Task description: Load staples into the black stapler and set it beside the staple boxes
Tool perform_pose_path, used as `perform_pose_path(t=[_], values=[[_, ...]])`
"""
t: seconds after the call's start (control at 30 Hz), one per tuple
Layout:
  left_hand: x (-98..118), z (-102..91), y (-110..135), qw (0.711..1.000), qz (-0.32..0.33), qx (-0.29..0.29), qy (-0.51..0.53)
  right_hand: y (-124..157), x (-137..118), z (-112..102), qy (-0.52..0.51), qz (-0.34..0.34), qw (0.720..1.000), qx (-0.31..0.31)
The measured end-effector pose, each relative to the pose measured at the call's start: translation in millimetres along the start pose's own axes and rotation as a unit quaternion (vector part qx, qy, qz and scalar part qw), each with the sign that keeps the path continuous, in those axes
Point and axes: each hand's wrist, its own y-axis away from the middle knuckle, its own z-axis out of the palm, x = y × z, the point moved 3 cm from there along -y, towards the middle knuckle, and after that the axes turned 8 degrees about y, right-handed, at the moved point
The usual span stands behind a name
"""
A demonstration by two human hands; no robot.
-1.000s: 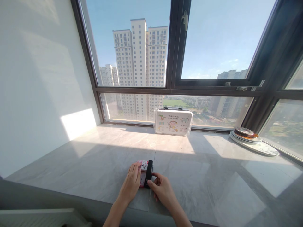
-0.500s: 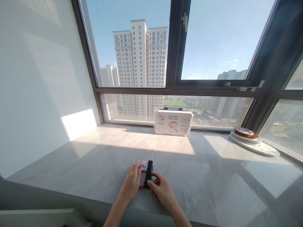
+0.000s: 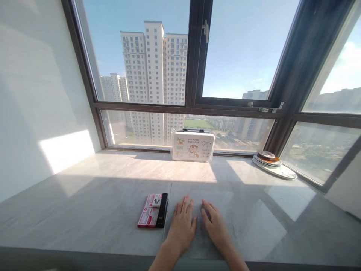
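On the marble sill (image 3: 107, 222), a black stapler (image 3: 162, 210) lies lengthwise along the right side of several red-and-white small boxes (image 3: 149, 210), one of which carries a small stapler picture. My left hand (image 3: 182, 222) rests palm down just to the right of the stapler, apart from it, with fingers stretched forward. Farther right, my right hand (image 3: 213, 222) also lies on the sill, its fingers loosely extended and nothing held in it. A gap of bare stone separates the two hands.
A white printed case (image 3: 193, 146) with a dark handle stands against the window (image 3: 146, 128). At the back right corner sits a stack of plates (image 3: 270, 165). A white wall (image 3: 36, 98) bounds the left side, and the sill's front edge runs near my wrists.
Both hands have let go of the stapler and boxes and moved right onto the sill. The view has turned slightly right, so the surroundings appear shifted left.
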Motion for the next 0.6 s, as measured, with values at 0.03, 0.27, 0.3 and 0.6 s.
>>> perform_pose_path(t=[0.03, 0.27, 0.3, 0.6], values=[[-7, 9.3, -3, 1.0, -0.019, -0.001, -0.016, 2, 4, -4, 0.062, -0.002, 0.998, -0.015], [-22, 21.2, -1, 0.999, -0.031, -0.003, -0.035, 12, 2, 4, 0.268, -0.014, 0.96, -0.083], [-21, 20.0, -1, 0.999, -0.033, -0.002, -0.036, 13, 0, 5, 0.276, -0.016, 0.957, -0.083], [-20, 20.7, -1, 0.999, -0.031, 0.001, -0.042, 14, -2, 3, 0.282, -0.024, 0.956, -0.077]])
